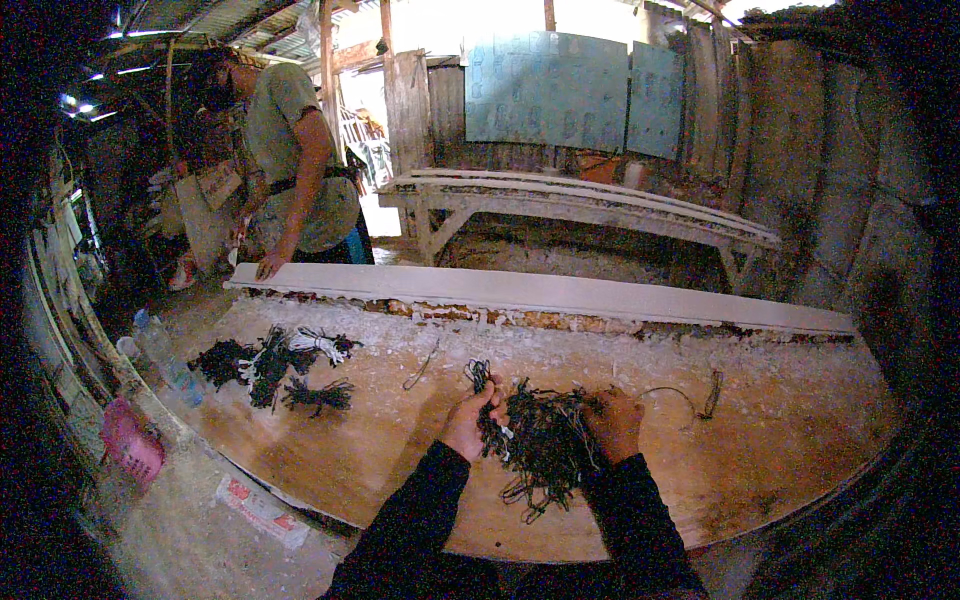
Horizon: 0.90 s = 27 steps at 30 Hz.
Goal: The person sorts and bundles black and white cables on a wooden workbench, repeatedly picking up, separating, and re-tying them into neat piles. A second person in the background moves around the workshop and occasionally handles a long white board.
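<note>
A tangled pile of thin dark cords (548, 440) lies on the wooden table in front of me. My left hand (468, 420), at the pile's left side, is closed round a small looped bundle of dark cord (479, 372), its loops sticking up above the fingers. Against the right side of the pile, my right hand (617, 422) has its fingers bent into the cords; what exactly they pinch is hidden. Several tied dark cord bundles (268, 368) lie to the left, and one bundle with white strands (318, 345) is beside them.
A long white plaster-like strip (540, 290) runs along the table's (770, 440) far edge. A co-worker (300, 170) stands at far left, a hand on its end. Plastic bottles (165, 355) and a pink sack (130, 440) are left. Behind stands a whitened bench (600, 203).
</note>
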Motion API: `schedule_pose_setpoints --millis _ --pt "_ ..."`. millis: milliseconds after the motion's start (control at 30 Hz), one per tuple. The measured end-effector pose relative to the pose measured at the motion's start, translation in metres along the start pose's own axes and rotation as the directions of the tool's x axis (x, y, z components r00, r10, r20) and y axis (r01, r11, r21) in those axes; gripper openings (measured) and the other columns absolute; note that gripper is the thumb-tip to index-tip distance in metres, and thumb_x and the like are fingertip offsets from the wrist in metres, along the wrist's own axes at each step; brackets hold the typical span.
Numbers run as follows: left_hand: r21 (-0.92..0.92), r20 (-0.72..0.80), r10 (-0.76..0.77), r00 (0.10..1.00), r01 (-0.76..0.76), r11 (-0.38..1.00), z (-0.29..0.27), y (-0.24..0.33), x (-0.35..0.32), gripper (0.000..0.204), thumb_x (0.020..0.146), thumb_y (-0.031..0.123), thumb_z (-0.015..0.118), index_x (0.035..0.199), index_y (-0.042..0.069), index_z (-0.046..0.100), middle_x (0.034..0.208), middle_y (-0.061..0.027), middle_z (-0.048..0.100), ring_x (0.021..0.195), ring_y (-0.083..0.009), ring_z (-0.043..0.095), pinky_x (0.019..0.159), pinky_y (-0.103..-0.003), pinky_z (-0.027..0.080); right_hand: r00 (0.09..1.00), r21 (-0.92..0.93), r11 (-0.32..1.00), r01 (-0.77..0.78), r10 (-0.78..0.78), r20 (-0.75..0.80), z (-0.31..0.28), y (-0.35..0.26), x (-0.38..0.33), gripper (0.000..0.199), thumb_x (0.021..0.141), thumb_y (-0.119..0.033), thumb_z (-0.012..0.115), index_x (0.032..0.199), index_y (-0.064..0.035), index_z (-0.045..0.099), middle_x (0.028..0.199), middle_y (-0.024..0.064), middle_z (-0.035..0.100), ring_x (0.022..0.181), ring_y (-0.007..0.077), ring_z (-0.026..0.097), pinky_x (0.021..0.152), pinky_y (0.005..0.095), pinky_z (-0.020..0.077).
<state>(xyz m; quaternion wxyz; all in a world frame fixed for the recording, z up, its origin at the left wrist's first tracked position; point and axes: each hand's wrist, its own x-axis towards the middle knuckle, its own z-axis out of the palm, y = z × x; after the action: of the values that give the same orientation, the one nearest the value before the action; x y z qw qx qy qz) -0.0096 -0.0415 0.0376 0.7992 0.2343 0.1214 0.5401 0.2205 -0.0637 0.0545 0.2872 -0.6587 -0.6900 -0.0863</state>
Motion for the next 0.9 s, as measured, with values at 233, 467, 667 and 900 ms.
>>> schedule_pose_setpoints --millis 233,467,667,900 --pt "-0.03 0.007 -0.009 1.0 0.009 0.999 -0.002 -0.002 -0.001 0.013 0.089 0.025 0.049 0.093 0.012 0.049 0.068 0.0026 0.041 0.057 -0.0091 0.039 0.052 -0.024 0.035 1.0 0.076 0.997 0.004 -0.001 -0.028 0.003 -0.006 -0.004 0.025 0.069 -0.027 0.065 0.092 -0.0166 0.065 0.09 0.0076 0.06 0.085 0.0283 0.056 0.074 0.045 0.0379" --pt "0.093 0.007 -0.019 1.0 0.018 0.996 0.01 0.0 -0.006 0.013 0.089 0.026 0.049 0.092 0.013 0.049 0.068 0.0032 0.04 0.056 -0.0089 0.039 0.053 -0.024 0.034 0.995 -0.013 0.997 0.081 -0.081 -0.055 0.005 -0.009 -0.004 0.022 0.067 -0.019 0.066 0.089 -0.0166 0.065 0.088 0.0069 0.059 0.086 0.0272 0.055 0.078 0.0435 0.0347" --pt "0.033 -0.005 -0.065 0.998 0.065 0.997 0.013 -0.002 -0.007 0.013 0.089 0.025 0.048 0.091 0.012 0.048 0.068 0.0025 0.041 0.056 -0.0098 0.04 0.053 -0.025 0.036 0.921 0.208 0.96 0.185 -0.096 -0.378 -0.014 -0.026 -0.004 0.023 0.059 -0.006 0.07 0.081 -0.0153 0.066 0.08 0.0057 0.056 0.078 0.0263 0.053 0.073 0.0376 0.0361" --pt "0.095 -0.068 -0.197 0.978 0.203 0.975 0.011 -0.017 -0.009 0.018 0.088 0.028 0.05 0.09 0.01 0.049 0.071 -0.0001 0.048 0.062 -0.0121 0.046 0.055 -0.026 0.042 0.908 0.391 0.844 0.367 -0.234 -0.348 -0.029 -0.049 -0.019 0.034 0.056 0.002 0.065 0.085 -0.0158 0.067 0.075 0.0057 0.053 0.073 0.0249 0.05 0.064 0.0351 0.0365"
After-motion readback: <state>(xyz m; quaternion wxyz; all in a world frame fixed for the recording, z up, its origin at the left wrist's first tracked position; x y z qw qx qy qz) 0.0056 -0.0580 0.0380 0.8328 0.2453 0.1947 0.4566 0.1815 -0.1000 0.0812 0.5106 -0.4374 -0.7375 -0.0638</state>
